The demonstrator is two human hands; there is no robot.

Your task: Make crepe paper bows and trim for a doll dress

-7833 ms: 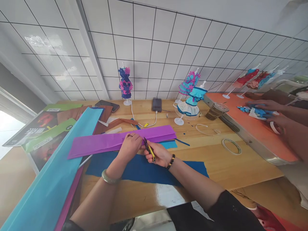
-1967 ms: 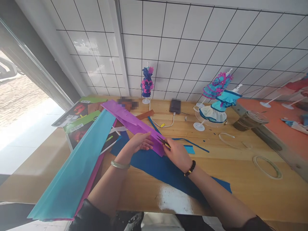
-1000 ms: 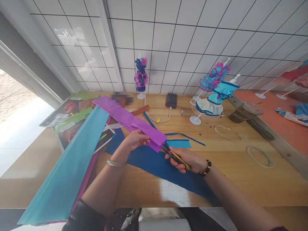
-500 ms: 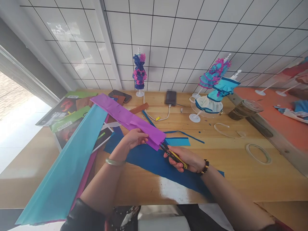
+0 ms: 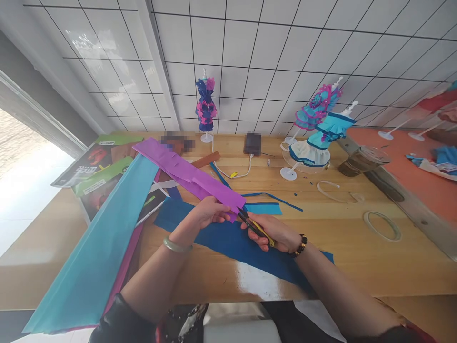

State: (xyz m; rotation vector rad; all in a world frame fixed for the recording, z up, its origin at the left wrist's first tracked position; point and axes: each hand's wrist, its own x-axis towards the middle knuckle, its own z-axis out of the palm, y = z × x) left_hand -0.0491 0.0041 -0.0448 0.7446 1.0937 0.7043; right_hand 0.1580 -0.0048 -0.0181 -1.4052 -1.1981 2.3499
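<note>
A long folded strip of purple paper (image 5: 182,171) slants across the middle of the table. My left hand (image 5: 211,211) pinches its lower edge near the right end. Black-and-yellow scissors (image 5: 256,227) are in my right hand (image 5: 273,231), with their blades at the purple strip's right end. Beneath both hands lies a large dark blue sheet (image 5: 228,240). Just behind the scissors are a light blue piece (image 5: 264,208) and a thin dark blue strip (image 5: 274,197). Light blue paper (image 5: 96,243) hangs over the front edge at the left.
Booklets (image 5: 98,159) lie at the left. Small dress stands, one dark blue and pink (image 5: 206,107) and one light blue and white (image 5: 319,143), are at the back. A lidded cup (image 5: 360,161), a tape roll (image 5: 382,226) and a white cable (image 5: 246,175) are also on the table.
My left hand has slid right along the purple strip, closer to the scissors. My right hand and the scissors have shifted slightly left, with the blades still at the strip's end.
</note>
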